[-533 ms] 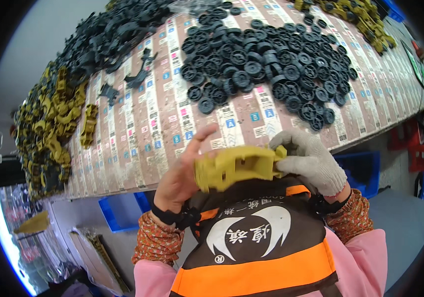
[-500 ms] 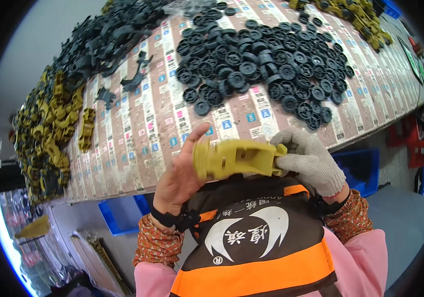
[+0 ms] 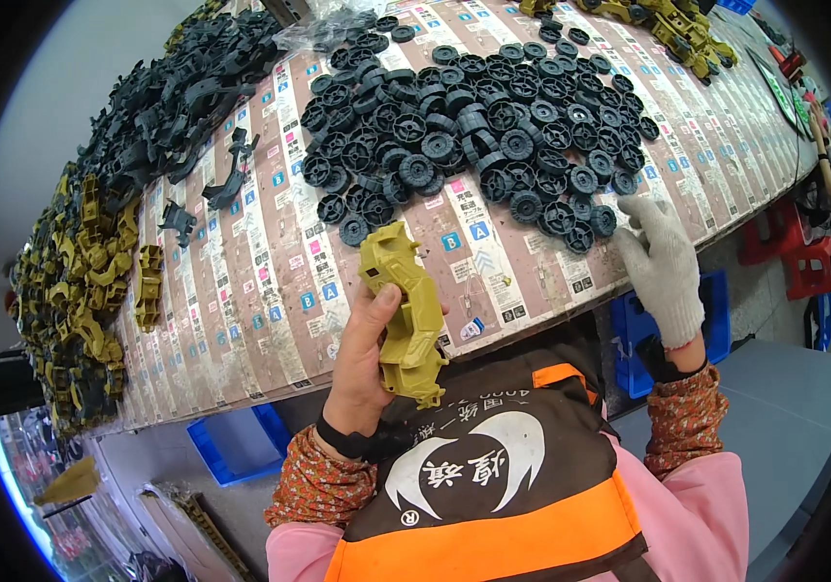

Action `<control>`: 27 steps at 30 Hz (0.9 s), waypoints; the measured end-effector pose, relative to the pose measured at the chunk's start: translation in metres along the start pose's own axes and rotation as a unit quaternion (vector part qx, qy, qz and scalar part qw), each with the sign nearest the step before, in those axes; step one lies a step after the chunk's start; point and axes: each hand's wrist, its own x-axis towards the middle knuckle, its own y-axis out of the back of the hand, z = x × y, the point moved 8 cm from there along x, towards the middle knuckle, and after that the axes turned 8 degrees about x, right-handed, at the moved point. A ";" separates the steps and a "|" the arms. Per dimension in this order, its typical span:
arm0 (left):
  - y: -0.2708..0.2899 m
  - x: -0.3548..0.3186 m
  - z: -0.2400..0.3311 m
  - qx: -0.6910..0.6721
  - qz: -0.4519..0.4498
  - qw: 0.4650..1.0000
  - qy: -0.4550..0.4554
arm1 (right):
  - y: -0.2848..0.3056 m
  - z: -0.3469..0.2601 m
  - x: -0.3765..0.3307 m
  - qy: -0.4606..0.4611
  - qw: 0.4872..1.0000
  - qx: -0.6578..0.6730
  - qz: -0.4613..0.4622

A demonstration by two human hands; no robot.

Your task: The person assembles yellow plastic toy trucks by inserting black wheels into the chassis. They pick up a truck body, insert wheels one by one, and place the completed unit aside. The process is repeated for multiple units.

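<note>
My bare left hand (image 3: 357,364) grips a mustard-yellow plastic toy vehicle body (image 3: 413,325), thumb across its upper side. The body is held lengthwise, one end toward the table and the other near my apron. My right hand (image 3: 666,276), in a white knitted glove, is at the near right edge of a pile of black toy wheels (image 3: 517,145). Its fingers are partly spread, with the tips close beside the nearest black wheel (image 3: 602,221); I cannot tell whether they touch it. Nothing shows in that hand.
Dark grey plastic parts (image 3: 158,116) are heaped at the far left, with yellow vehicle bodies (image 3: 90,281) nearer. More yellow pieces (image 3: 672,34) lie at the far right. Blue bins (image 3: 238,446) and red stools (image 3: 808,267) stand below the table edge (image 3: 532,315).
My right hand has let go of the yellow body and moved up and right to the wheels. My left hand has turned the body from crosswise to lengthwise and now grips it.
</note>
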 end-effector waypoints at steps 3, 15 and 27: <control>-0.004 -0.001 -0.002 0.017 -0.014 1.000 0.012 | -0.007 -0.006 0.008 0.016 0.999 0.023 -0.030; -0.009 0.001 -0.011 0.002 -0.032 0.999 0.025 | -0.017 0.001 0.010 0.080 0.990 -0.111 0.017; 0.000 -0.001 -0.015 -0.009 -0.021 0.999 0.034 | -0.019 -0.012 0.001 0.099 0.990 -0.072 -0.068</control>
